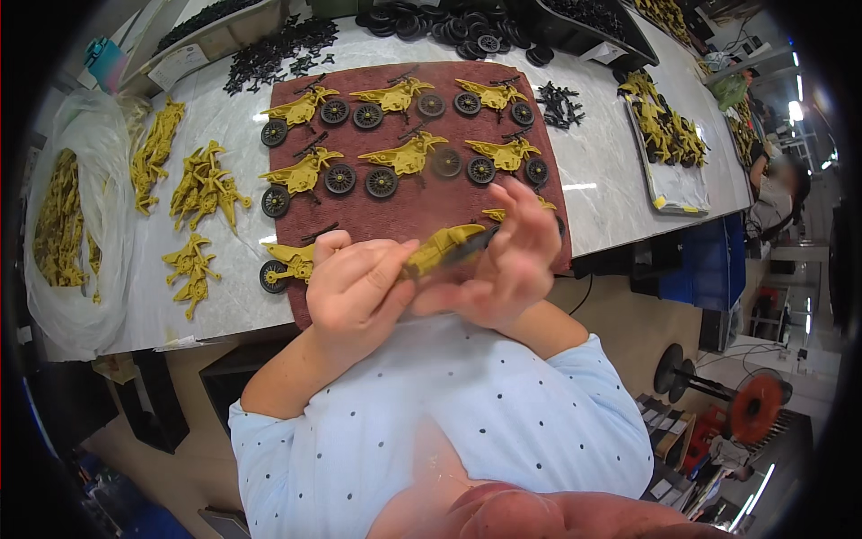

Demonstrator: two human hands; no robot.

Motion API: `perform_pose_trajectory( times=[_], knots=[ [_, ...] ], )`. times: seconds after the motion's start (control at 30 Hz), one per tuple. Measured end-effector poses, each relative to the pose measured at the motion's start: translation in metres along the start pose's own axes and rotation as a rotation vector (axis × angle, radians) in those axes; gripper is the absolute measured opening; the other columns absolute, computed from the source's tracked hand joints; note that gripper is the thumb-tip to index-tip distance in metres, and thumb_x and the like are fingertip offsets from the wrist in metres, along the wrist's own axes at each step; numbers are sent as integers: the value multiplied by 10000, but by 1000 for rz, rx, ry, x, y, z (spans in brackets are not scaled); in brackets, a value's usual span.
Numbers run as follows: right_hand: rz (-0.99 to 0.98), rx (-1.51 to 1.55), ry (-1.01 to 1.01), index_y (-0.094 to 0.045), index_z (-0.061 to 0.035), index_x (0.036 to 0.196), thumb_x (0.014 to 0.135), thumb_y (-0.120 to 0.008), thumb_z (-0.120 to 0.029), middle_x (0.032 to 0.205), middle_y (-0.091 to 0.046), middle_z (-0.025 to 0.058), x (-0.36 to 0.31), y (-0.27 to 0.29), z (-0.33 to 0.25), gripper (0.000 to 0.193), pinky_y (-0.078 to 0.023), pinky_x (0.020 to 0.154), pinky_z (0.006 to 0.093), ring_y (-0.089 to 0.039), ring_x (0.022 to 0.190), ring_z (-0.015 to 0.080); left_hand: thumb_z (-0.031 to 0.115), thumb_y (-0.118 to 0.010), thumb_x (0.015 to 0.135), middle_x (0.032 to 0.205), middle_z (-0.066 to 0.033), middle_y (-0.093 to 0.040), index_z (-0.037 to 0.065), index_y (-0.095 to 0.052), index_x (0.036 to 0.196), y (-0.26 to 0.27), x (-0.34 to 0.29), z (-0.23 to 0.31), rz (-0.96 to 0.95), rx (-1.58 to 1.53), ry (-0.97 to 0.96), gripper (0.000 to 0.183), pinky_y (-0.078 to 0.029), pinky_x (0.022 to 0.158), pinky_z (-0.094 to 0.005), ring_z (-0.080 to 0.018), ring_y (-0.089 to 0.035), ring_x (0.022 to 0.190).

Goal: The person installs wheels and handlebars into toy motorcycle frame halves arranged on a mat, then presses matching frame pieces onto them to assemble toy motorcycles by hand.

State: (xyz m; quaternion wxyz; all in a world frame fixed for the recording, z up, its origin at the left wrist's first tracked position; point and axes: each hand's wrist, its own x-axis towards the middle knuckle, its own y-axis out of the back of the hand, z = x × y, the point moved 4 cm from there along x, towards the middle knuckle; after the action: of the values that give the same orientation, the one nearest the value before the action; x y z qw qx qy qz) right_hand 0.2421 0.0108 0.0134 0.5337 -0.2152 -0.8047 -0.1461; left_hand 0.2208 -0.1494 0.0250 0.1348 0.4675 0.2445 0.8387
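My left hand (355, 283) is closed, thumb and fingers pinching a yellow toy motorcycle body (444, 247) in front of my chest. A dark blurred part shows along the body's right end. Close beside that end, my right hand (510, 265) has its fingers stretched up and apart, smeared by motion; whether its palm touches the toy I cannot tell. Beyond the hands, a dark red cloth (346, 216) bears rows of yellow toy motorcycles (301, 171) with black wheels. My hands partly cover the nearest row, including a toy motorcycle (292, 260) at the left.
Yellow body parts (206, 189) lie in piles at the left, beside a clear plastic bag (67, 225) of more. Loose black wheels (449, 27), small black parts (278, 54) and a dark bin (597, 31) line the back. At right stands a tray (678, 193) of toys.
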Motion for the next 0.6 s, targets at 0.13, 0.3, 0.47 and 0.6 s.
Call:
perform_pose_trajectory(
  times=[0.13, 0.3, 0.47, 0.6],
  knots=[
    [-431, 409, -660, -568, -35, 1098, 738, -764, -274, 1117, -573, 127, -10, 1, 15, 475, -470, 832, 318, -580, 979, 224, 72, -738, 672, 887, -87, -667, -13, -667, 1001, -4, -7, -13, 16, -199, 175, 347, -376, 707, -323, -202, -611, 753],
    [-516, 332, -515, -573, -35, 1103, 762, -745, -262, 1095, -588, 114, -11, 2, 15, 444, -486, 822, 328, -587, 960, 225, 57, -748, 676, 911, -66, -658, 12, -675, 1036, -10, -11, -15, 10, -442, 346, 370, -392, 723, -320, -206, -600, 777],
    [-533, 321, -476, -579, -40, 1090, 780, -734, -226, 1054, -596, 108, -9, -2, 8, 393, -500, 779, 305, -588, 952, 215, 24, -737, 665, 947, -46, -662, 49, -685, 1042, -6, -13, -21, 42, -454, 171, 381, -361, 722, -310, -184, -619, 831],
    [-456, 415, -540, -578, -28, 1055, 807, -687, -23, 1001, -577, 115, -12, -2, 4, 271, -507, 701, 288, -603, 920, 217, 4, -731, 643, 957, -31, -668, 61, -691, 1026, 0, -10, -16, 25, -385, 137, 389, -334, 719, -309, -172, -627, 856]
  ],
)
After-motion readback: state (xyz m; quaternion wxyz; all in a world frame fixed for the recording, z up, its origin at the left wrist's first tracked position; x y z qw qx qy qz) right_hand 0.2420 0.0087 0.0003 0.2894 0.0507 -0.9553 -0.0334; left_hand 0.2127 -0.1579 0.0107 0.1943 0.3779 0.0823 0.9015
